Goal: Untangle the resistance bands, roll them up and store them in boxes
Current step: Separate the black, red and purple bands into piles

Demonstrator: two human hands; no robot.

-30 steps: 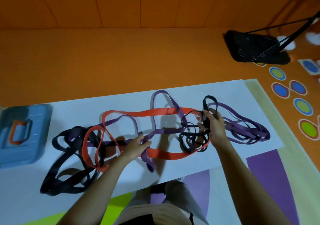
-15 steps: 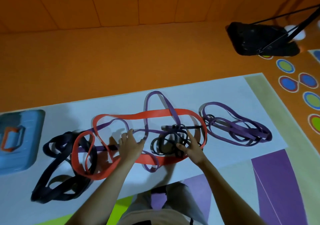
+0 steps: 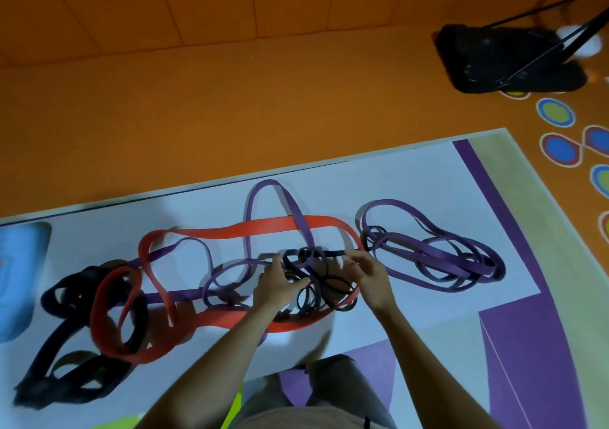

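Left hand (image 3: 280, 285) joined right hand (image 3: 369, 278), their fingers pinching thin black band (image 3: 333, 280); blue box (image 3: 19, 280) hides contents.

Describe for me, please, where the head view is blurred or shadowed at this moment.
Head view: motion blur smears the blue box at the left edge, the wide black band and the black stand base; the left hand and right hand cast soft grey shadows on the white sheet; the light is dim and orange-tinted, with no glare.
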